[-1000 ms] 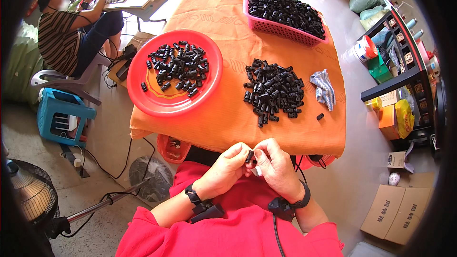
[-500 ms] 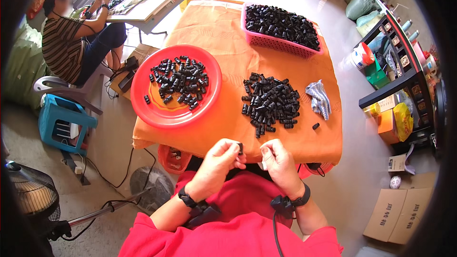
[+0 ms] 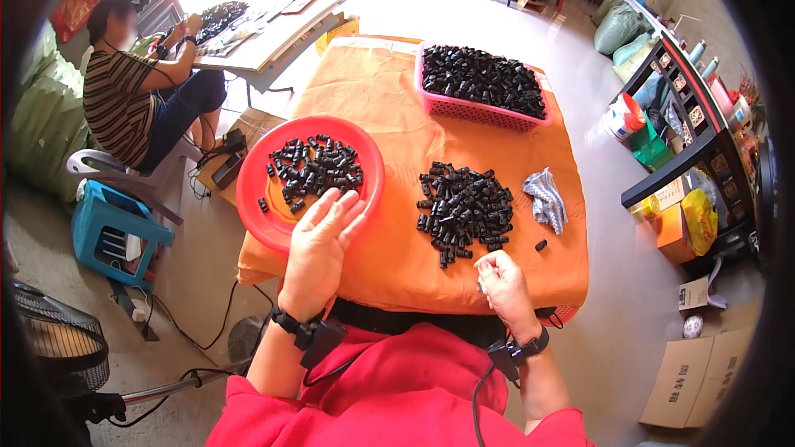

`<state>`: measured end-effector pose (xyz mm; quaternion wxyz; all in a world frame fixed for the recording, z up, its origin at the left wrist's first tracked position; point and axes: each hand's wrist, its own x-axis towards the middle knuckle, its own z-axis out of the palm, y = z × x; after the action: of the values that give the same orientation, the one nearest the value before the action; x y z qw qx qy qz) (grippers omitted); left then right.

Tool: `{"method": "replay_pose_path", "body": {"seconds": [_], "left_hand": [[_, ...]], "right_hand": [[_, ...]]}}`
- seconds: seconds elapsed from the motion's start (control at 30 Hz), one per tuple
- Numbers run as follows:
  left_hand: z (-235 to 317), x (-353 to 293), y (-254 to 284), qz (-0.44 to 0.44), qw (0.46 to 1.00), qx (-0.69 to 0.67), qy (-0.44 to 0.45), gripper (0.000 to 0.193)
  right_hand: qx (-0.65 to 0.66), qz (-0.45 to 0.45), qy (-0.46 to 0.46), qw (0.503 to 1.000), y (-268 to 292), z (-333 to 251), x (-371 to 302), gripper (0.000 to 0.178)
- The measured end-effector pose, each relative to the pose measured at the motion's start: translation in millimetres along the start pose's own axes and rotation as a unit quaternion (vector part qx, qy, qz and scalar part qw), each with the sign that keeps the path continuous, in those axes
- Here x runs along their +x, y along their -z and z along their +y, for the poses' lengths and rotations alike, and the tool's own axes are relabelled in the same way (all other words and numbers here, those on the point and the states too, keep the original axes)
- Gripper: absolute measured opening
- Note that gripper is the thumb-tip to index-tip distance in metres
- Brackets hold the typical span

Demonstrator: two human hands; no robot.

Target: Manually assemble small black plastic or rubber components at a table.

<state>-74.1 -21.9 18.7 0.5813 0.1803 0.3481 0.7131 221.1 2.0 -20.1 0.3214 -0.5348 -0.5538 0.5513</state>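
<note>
My left hand (image 3: 319,252) is open at the near rim of a round red plastic tray (image 3: 249,205), fingers stretched out, with nothing seen in it. In the tray lies a loose heap of small black cylindrical plastic parts (image 3: 319,167). My right hand (image 3: 507,288) is closed in a pinch at the table's near edge; a bit of something pale shows at its fingertips, too small to name. Just beyond it is a pile of similar black parts (image 3: 465,211) on the orange cloth (image 3: 397,269). A single black part (image 3: 541,245) lies right of the pile, near a crumpled blue-and-white rag (image 3: 545,199).
A pink basket (image 3: 489,113) full of black parts stands at the table's far right. At the left, a person (image 3: 124,108) sits working at another table (image 3: 257,54). A blue stool (image 3: 120,232) and a fan (image 3: 62,339) stand left; cardboard boxes (image 3: 700,377) lie right.
My left hand has moved forward and left to the red tray and opened; the black part it pinched no longer shows in it. My right hand has shifted slightly right, still closed.
</note>
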Motion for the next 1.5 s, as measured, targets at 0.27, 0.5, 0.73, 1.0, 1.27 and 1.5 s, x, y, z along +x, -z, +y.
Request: {"method": "replay_pose_path", "body": {"seconds": [0.27, 0.5, 0.73, 1.0, 1.27, 1.5], "left_hand": [[-55.7, 31.7, -42.9, -0.164, 0.878, 0.444, -0.071, 0.035], [-107.1, 100.1, -76.5, -0.144, 0.671, 0.687, -0.237, 0.051], [-119.3, 124.6, -65.0, -0.183, 0.61, 0.734, -0.236, 0.037], [-111.4, 99.5, -47.3, -0.216, 0.639, 0.7, -0.233, 0.036], [-97.9, 60.0, -50.6, -0.216, 0.654, 0.699, -0.191, 0.036], [-91.2, 37.2, -46.3, -0.174, 0.685, 0.666, -0.239, 0.036]], "right_hand": [[0.019, -0.048, -0.021, 0.998, 4.6, 3.2, 1.5, 0.016], [0.051, -0.04, 0.001, 0.998, 3.3, 5.1, -0.9, 0.016], [0.091, -0.059, -0.028, 0.994, 9.0, 1.1, -3.7, 0.014], [0.073, -0.065, -0.023, 0.995, 9.6, -0.1, -4.5, 0.018], [0.065, -0.054, -0.007, 0.996, 8.7, 6.7, -4.0, 0.019], [0.056, -0.049, -0.004, 0.997, 6.4, 5.1, -3.5, 0.019]]}}
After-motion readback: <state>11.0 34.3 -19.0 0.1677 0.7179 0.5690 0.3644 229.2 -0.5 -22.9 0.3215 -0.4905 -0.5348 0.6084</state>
